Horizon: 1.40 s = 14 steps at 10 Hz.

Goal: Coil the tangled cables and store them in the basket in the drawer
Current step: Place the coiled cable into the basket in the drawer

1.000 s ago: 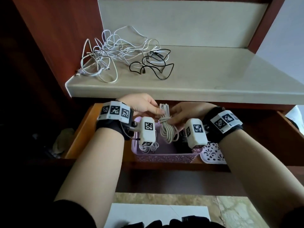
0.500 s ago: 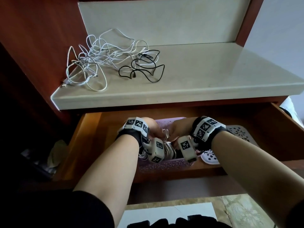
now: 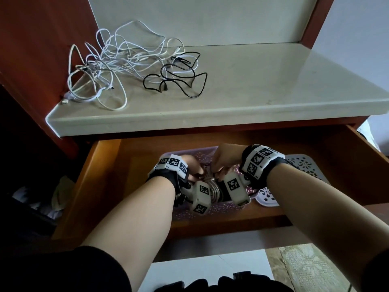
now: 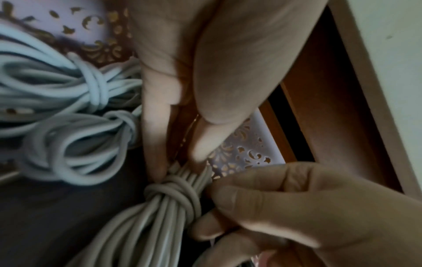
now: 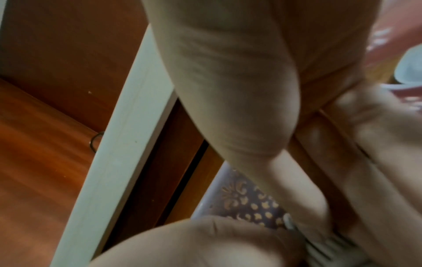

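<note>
A coiled grey cable bundle (image 3: 212, 187) (image 4: 160, 213), tied round its middle, sits low inside the purple perforated basket (image 3: 202, 213) in the open wooden drawer (image 3: 126, 175). My left hand (image 3: 194, 168) pinches the bundle's upper end between thumb and finger (image 4: 180, 162). My right hand (image 3: 221, 171) (image 4: 262, 207) curls its fingers on the same bundle from the right. In the right wrist view its thumb and fingers (image 5: 319, 234) close on the cable (image 5: 328, 247). Two other coiled cables (image 4: 57, 86) (image 4: 75, 144) lie in the basket. Tangled white cables (image 3: 117, 62) and a black cable (image 3: 179, 76) lie on the countertop.
The pale countertop (image 3: 273, 85) overhangs the drawer's back. A white perforated tray (image 3: 303, 167) lies in the drawer right of the basket. Dark red wood panels stand at the left, and clutter sits in the dark space left of the drawer.
Both hands have carried the coiled bundle from above the basket down into it, and they sit deeper in the drawer. The head view has tilted, showing more countertop.
</note>
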{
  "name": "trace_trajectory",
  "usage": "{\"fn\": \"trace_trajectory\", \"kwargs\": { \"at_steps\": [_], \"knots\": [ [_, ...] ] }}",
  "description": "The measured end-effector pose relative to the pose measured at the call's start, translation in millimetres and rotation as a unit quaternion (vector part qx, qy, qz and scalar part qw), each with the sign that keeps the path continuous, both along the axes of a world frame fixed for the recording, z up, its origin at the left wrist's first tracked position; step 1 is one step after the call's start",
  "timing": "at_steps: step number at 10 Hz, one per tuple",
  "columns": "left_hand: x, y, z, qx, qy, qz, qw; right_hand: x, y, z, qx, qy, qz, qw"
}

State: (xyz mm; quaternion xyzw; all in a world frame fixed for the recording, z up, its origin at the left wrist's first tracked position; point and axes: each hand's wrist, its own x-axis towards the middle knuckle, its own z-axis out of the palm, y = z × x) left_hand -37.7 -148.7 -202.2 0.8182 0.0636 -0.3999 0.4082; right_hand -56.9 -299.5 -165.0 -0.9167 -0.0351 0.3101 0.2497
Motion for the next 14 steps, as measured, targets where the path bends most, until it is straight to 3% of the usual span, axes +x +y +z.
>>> {"fn": "trace_trajectory", "kwargs": {
  "at_steps": [1,2,5,6,9,10,12,13,14],
  "knots": [
    [-3.6,0.1,-2.2,0.035,-0.057,-0.025,0.997,-2.1,1.8,-2.7,-0.037,0.018,0.021,0.999],
    [0.0,0.3,-9.0,0.043,-0.066,-0.035,0.996,-0.8,0.1,-3.9,-0.024,0.04,0.011,0.999],
    [-1.5,15.1,39.6,0.071,-0.076,-0.055,0.993,1.2,-2.8,29.2,0.067,-0.008,0.046,0.997],
    [8.1,24.5,73.5,0.079,-0.046,-0.073,0.993,4.3,6.3,53.5,0.125,-0.053,0.066,0.989],
    [14.8,68.5,162.6,0.05,-0.174,-0.054,0.982,30.0,20.7,146.5,0.221,-0.128,0.061,0.965],
    [20.1,83.5,183.2,0.011,-0.242,0.013,0.97,45.5,27.0,162.5,0.227,-0.163,0.033,0.96],
    [53.5,92.0,201.0,0.043,-0.372,0.094,0.922,80.9,45.8,169.2,0.135,-0.266,-0.001,0.955],
    [73.0,88.1,194.9,0.102,-0.423,0.078,0.897,94.4,57.5,166.2,0.134,-0.27,-0.014,0.954],
    [87.8,84.0,192.6,0.166,-0.446,0.02,0.879,102.6,66.2,159.1,0.111,-0.223,-0.002,0.969]
  ]
}}
